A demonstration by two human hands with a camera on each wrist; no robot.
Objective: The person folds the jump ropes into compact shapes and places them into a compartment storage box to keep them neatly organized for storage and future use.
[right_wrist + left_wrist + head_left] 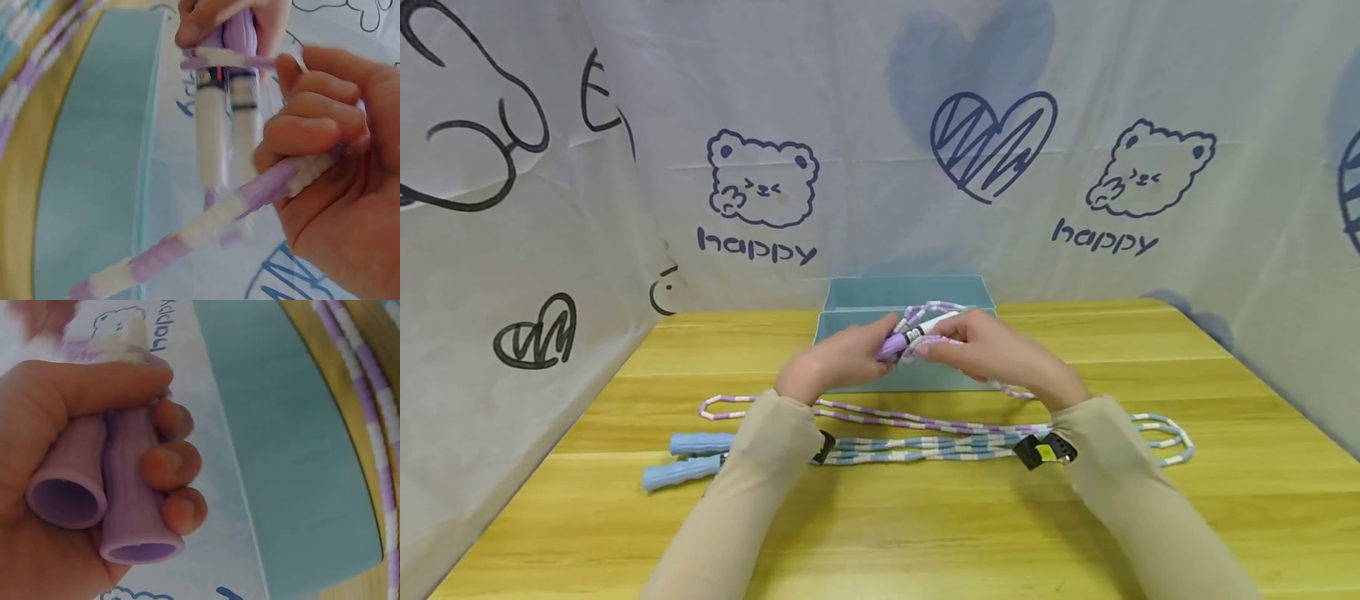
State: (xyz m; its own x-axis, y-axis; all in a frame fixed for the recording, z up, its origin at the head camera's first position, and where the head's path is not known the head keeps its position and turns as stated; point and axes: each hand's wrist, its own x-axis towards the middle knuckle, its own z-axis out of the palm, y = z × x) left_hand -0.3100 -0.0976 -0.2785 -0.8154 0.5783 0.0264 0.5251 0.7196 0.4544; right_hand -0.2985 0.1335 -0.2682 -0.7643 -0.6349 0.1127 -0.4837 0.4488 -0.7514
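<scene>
My left hand (pixel 842 360) grips the two purple-and-white handles of a jump rope side by side, their hollow purple ends (pixel 139 515) facing the left wrist camera. Curled around the purple-and-white beaded cord (pixel 209 219) are the fingers of my right hand (pixel 1003 348). One stretch of that cord crosses over the handles near their dark bands, and another hangs down from the right palm. Both hands are raised above a light blue box (pixel 917 379). More of the beaded cord (pixel 880 415) lies in a long loop on the table in front of it.
A second jump rope, with light blue handles (pixel 681 473) and a blue-and-white beaded cord (pixel 925 450), is laid out across the wooden table (pixel 925 533) nearer to me. Behind the box hangs a white cloth (pixel 880 200) with drawings.
</scene>
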